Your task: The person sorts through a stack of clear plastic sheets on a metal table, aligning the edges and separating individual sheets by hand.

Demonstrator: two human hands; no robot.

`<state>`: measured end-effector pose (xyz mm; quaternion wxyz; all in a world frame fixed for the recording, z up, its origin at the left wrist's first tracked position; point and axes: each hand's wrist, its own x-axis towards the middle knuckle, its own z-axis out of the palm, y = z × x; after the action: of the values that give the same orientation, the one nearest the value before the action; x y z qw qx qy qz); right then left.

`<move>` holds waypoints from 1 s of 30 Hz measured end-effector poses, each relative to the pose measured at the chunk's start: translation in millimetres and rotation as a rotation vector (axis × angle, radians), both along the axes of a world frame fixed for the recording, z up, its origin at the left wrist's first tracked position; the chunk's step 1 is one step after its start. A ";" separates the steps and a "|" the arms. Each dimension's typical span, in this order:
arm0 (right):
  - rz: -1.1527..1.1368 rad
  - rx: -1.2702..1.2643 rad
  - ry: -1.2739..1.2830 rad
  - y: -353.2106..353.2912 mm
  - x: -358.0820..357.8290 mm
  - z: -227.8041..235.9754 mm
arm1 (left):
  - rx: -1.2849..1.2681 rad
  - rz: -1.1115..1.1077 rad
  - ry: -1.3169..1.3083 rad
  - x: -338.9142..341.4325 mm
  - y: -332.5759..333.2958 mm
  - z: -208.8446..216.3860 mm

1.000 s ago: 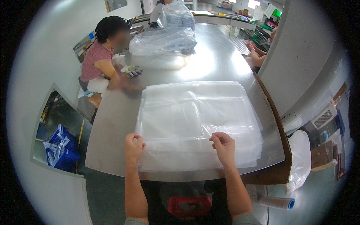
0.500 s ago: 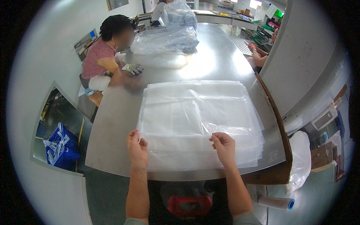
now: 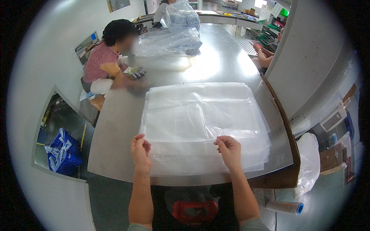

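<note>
A stack of clear plastic bags lies flat on the metal table, its layers slightly fanned at the right and near edges. My left hand pinches the near left corner of the top bag. At the middle right of the same edge, my right hand has thumb and forefinger pressed together on the film. Between the two hands the edge runs nearly straight, and more layers show below it. Glare and creases mark the top bag near my right hand.
The metal table has a brown board along its right side. A person sits at the left, near gloves. Filled clear bags stand farther back. A blue bin and a film roll are on the floor.
My left thumb and fingers have come closer together at the bag's corner. My right hand keeps its pinch almost in place. The whole view has shifted very slightly.
</note>
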<state>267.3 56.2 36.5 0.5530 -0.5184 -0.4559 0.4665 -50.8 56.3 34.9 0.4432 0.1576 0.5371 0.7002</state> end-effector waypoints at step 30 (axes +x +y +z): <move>0.009 0.004 -0.035 -0.3 -2.5 -2.0 | -0.057 0.016 0.668 -6.8 6.5 1.7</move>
<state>264.8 55.9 34.5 0.5437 -0.5233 -0.4688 0.4591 -57.6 62.8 36.7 0.2414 0.3618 0.6733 0.5980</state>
